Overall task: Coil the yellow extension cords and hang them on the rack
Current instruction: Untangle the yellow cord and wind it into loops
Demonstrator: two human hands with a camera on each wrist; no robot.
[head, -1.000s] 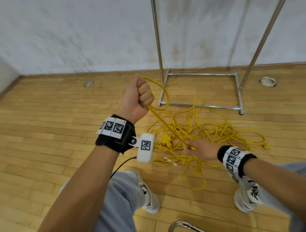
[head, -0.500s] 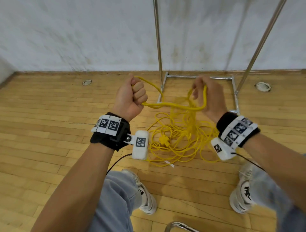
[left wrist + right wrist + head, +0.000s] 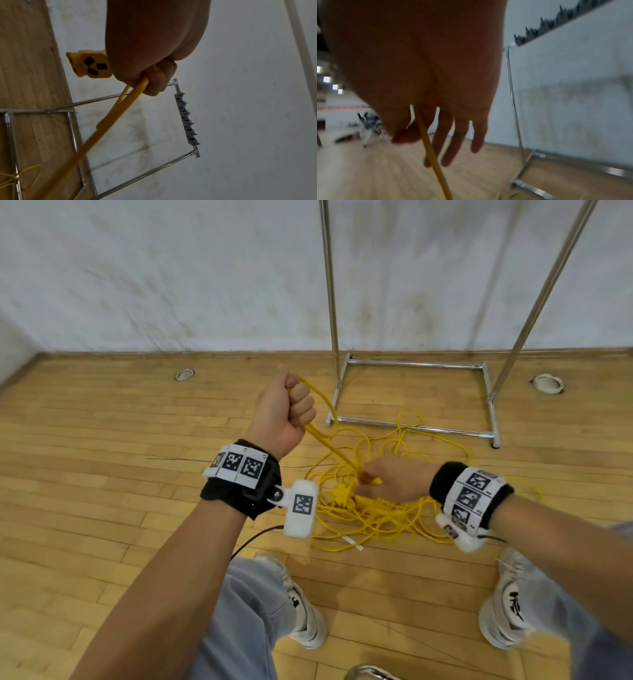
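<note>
A person's right hand (image 3: 394, 481) reaches low into the yellow extension cord (image 3: 373, 508) tangled on the wooden floor (image 3: 102, 474), thumb and forefinger pinching one strand; the left hand (image 3: 284, 412), fist clenched, grips cord loops and its socket end (image 3: 91, 66). Beyond stands the metal rack (image 3: 411, 364), against the wall

Head view downward; wrist views close, sharing rack (image 3: 187, 119).

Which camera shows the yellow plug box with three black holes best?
The left wrist view: the yellow socket block with three dark slots faces it, beside the left hand. The head view shows none in that fist; the right wrist view shows none.
</note>
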